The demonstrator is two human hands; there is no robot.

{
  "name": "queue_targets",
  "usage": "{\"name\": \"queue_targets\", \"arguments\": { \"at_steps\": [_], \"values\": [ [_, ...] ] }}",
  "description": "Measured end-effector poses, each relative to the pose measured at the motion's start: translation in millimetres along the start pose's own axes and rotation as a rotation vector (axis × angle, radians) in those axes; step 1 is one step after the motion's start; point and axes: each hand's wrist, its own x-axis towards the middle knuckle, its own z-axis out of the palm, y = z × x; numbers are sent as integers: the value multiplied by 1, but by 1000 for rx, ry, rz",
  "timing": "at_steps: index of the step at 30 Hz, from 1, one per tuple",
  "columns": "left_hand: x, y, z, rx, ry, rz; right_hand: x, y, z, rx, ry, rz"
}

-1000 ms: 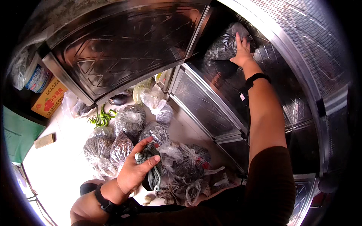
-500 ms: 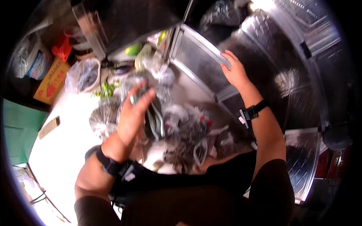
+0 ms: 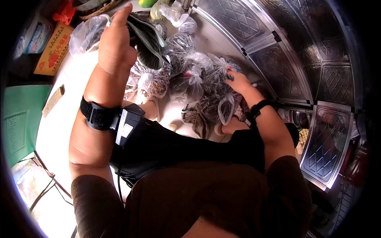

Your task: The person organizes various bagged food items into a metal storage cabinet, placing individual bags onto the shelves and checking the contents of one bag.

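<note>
My left hand (image 3: 116, 43) is closed on a dark grey-green bundle (image 3: 149, 39) with pale cord-like edges, raised over the bagged goods. My right hand (image 3: 238, 82) has its fingers curled on a clear plastic bag (image 3: 218, 63) with dark contents and a bit of red showing. More knotted plastic bags (image 3: 152, 81) lie around it on the pale floor (image 3: 59, 131), beside a brown striped cloth or bag (image 3: 198, 121). My feet show among them.
Metal cabinet doors (image 3: 254, 59) curve along the right, and a lower panel (image 3: 325, 141) stands swung out. On the left are a cardboard box (image 3: 53, 49), a red bag (image 3: 63, 14), a green plastic container (image 3: 20, 119) and a small block (image 3: 52, 101).
My right hand has left the bag inside the cabinet and come down to the bags on the floor. My left hand has risen with the bundle. The view has tipped downward toward my body.
</note>
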Motion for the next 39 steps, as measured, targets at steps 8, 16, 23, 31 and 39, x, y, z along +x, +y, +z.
{"name": "queue_targets", "arguments": {
  "at_steps": [8, 16, 23, 31, 39],
  "values": [
    [-6, 6, -13, 21, -19, -11, 37, 21, 70, 331, 146, 285],
    [2, 4, -20, 104, -91, -105, 43, -14, 82, 294, 78, 587],
    [5, 2, -20, 75, -128, -98, 44, 42, 75, 644, 325, 514],
    [3, 6, -22, 52, -120, -119, 42, 52, 38, 723, 8, 508],
    [-9, 14, -21, -33, 16, -43, 81, -56, 57, 385, 288, -203]
  ]
}}
